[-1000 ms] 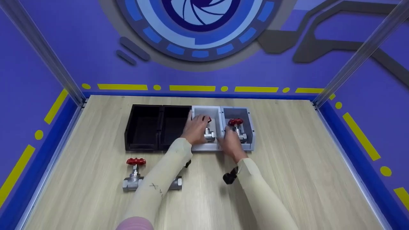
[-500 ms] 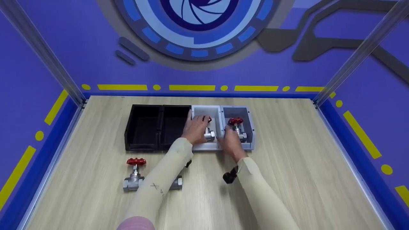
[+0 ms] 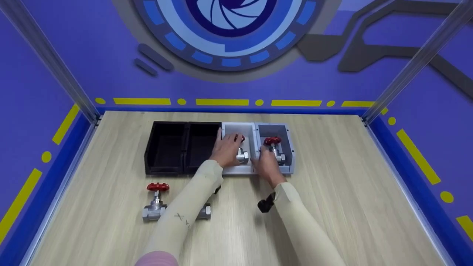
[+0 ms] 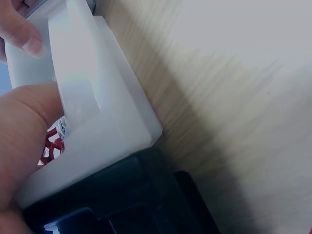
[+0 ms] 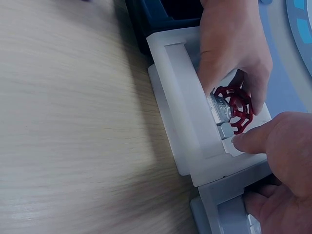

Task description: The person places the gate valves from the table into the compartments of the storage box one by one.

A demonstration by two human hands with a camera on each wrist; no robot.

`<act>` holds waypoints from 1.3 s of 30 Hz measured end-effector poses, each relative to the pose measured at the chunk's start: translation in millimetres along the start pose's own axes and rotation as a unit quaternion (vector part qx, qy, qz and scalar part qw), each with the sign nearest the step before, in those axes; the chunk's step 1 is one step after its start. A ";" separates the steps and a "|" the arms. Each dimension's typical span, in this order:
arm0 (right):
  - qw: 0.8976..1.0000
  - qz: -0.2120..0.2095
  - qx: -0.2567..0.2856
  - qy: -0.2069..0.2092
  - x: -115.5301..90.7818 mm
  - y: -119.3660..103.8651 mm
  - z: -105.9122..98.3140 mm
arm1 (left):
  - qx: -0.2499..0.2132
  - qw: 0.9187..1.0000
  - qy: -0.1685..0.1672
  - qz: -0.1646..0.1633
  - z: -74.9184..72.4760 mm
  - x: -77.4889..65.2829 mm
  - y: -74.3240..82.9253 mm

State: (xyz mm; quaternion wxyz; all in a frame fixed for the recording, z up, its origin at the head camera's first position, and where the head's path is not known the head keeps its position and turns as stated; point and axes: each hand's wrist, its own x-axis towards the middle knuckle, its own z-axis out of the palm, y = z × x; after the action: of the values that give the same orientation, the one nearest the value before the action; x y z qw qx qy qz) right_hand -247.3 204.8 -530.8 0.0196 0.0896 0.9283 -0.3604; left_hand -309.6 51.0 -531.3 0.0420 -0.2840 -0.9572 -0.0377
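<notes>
My left hand (image 3: 225, 150) reaches into the white bin (image 3: 239, 170) and grips a metal gate valve (image 3: 242, 157) with a red handwheel. In the right wrist view its fingers reach around the handwheel (image 5: 239, 108). My right hand (image 3: 268, 166) straddles the wall between the white bin and the grey bin (image 3: 291, 155). Its thumb (image 5: 251, 140) lies on the white side, at the valve's hex end; its other fingers curl inside the grey bin. A second red-wheeled valve (image 3: 278, 157) stands in the grey bin, partly behind the right hand.
Two black bins (image 3: 166, 171) adjoin the white bin on the left. Another red-wheeled valve (image 3: 155, 210) stands on the wooden table (image 3: 340, 207) at front left. A metal pipe end (image 3: 205, 211) shows beside my left forearm, which hides the rest. Blue walls enclose the back and sides.
</notes>
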 end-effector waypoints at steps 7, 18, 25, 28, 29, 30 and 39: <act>1.000 0.001 0.001 0.000 0.7 0.8 -0.1 | -0.022 1.000 -0.003 0.003 -4.2 -4.2 0.6; 1.000 0.005 0.005 -0.006 0.9 1.6 -0.4 | -0.041 0.999 0.005 0.011 -6.9 -14.5 -0.7; 1.000 -0.011 -0.012 0.005 0.7 2.6 -0.1 | -0.046 0.999 -0.007 0.011 -8.7 -20.2 -0.7; 1.000 -0.017 -0.017 0.010 0.7 3.0 0.1 | -0.044 0.999 -0.006 0.012 -10.2 -23.3 -0.1; 1.000 -0.018 -0.016 0.010 0.8 3.1 0.2 | -0.045 0.999 -0.005 0.013 -10.4 -24.6 0.1; 1.000 -0.018 -0.015 0.011 0.7 3.1 0.2 | -0.045 0.999 -0.002 0.015 -10.9 -25.7 0.3; 1.000 -0.009 -0.001 -0.004 0.8 2.8 -0.6 | -0.045 0.998 0.018 0.029 -12.3 -35.6 -0.1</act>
State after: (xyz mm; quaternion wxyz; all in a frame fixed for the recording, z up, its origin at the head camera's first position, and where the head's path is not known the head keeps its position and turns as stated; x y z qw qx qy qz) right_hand -247.5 207.3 -532.3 0.0204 0.0799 0.9292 -0.3603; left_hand -279.2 30.5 -522.7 0.0477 -0.3129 -0.9448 -0.0842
